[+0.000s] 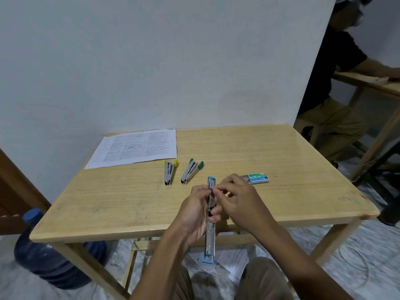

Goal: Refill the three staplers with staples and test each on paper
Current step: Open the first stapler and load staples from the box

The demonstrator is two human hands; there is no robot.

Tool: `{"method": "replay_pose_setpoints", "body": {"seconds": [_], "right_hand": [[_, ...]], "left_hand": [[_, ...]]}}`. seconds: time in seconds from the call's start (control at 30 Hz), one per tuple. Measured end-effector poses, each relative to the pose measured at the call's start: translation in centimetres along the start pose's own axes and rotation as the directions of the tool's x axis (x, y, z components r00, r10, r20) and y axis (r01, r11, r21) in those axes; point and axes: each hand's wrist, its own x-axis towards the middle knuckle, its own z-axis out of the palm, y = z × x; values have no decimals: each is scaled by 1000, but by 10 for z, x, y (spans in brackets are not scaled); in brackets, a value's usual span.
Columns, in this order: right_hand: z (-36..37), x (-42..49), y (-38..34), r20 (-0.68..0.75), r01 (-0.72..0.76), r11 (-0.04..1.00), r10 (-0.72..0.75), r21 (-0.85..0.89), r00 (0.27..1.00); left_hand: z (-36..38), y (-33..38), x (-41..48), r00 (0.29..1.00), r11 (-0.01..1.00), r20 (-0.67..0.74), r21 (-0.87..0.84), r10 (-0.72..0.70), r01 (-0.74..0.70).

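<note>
Left hand (200, 210) clamps the blue stapler (210, 221) opened flat, long axis pointing away over the table (112, 204) edge, while right fingertips (216, 189) pinch together at its channel, staple box (257, 178) just beyond.

Left hand (195, 210) gripping, right hand (240, 201) pinching

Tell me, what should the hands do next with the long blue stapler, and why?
Probably press the staples down into the channel. The blue stapler is swung wide open, held in the left hand, and the right hand has its fingers pinched at the metal track. The staple box lies slid open nearby, so loading looks under way.
</note>
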Motion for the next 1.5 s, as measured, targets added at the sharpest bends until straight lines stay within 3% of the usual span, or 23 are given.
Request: {"method": "replay_pose_setpoints", "body": {"seconds": [0.13,0.27,0.33,0.43,0.53,0.7,0.8,0.9,1.0,1.13,1.3,1.4,1.5], "right_hand": [[0,-2,-1,-28,58,988,-63,-142,998],[-7,-3,-4,-87,-31,1000,31,2,996],[-14,-3,-6,20,-37,994,35,102,999],[-22,-9,-14,344,-89,982,26,168,939],[-25,-11,-16,434,-45,993,-6,105,901],[-35,-2,-11,322,109,983,-151,145,935],[-43,3,-13,86,160,965,-181,208,980],[-45,11,-18,-140,134,928,-90,347,986],[-39,16,-25,-157,110,890,-44,442,987],[-31,19,-21,-100,95,893,-57,440,993],[-28,25,-19,151,-159,827,91,539,984],[-23,29,-20,172,-250,775,183,580,968],[-16,32,-25,316,-424,597,283,681,906]], "left_hand": [[0,1,1,1000,1000,-8,-17,5,-5],[-1,7,5,998,997,36,-66,49,-46],[-2,11,10,996,993,11,-81,88,-87],[-3,18,18,986,979,-67,-132,150,-158],[0,26,22,968,954,-146,-195,202,-229],[-1,38,22,955,910,-202,-313,215,-271],[-3,47,16,966,914,-169,-324,197,-243],[-1,47,9,986,978,-94,-144,138,-150],[3,42,2,997,996,-40,-57,62,-64],[1,40,-2,999,993,-36,-114,32,-36],[3,39,-14,994,1000,108,-2,-20,20],[4,39,-17,988,1000,154,22,-16,13],[3,41,-19,981,1000,196,-3,-10,11]]}}
